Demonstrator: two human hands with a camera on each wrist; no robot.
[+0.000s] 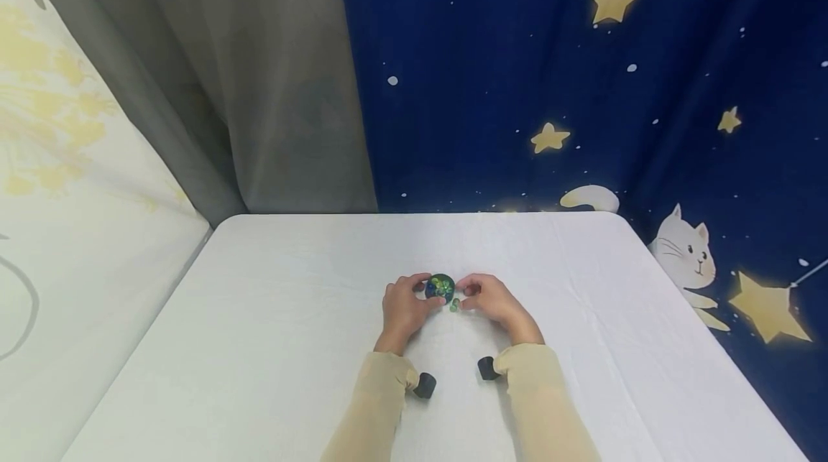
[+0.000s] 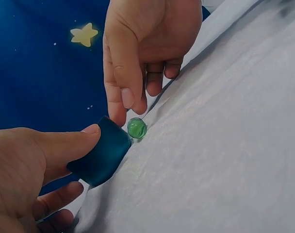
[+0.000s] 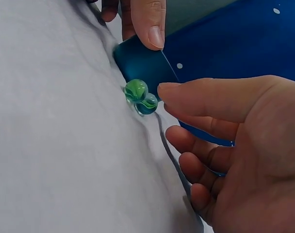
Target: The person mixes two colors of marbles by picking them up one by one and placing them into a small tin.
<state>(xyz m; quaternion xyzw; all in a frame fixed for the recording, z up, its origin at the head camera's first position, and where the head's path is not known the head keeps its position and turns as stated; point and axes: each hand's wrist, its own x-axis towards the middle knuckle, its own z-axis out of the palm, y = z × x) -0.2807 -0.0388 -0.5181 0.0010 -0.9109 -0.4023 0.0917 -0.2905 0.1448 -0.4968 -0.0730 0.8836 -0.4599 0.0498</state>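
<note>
A small teal cup (image 2: 105, 156) stands on the white cloth, with several green and blue marbles (image 1: 442, 285) in it as seen from the head view. My left hand (image 1: 402, 306) grips this cup, thumb on the near side and fingers round the far side. Two clear marbles with green swirls, one larger-looking marble (image 3: 136, 90) and another marble (image 3: 148, 104), lie on the cloth just outside the cup. Close beside them is my right hand (image 1: 497, 302), its thumb and fingers loosely bent. Whether the right thumb touches a marble I cannot tell.
A white cloth covers the table (image 1: 278, 325), which has rounded far corners. Behind it hang a grey curtain (image 1: 291, 88) and a dark blue curtain (image 1: 479, 88) with stars and a cat. Black devices (image 1: 425, 386) sit at both wrists.
</note>
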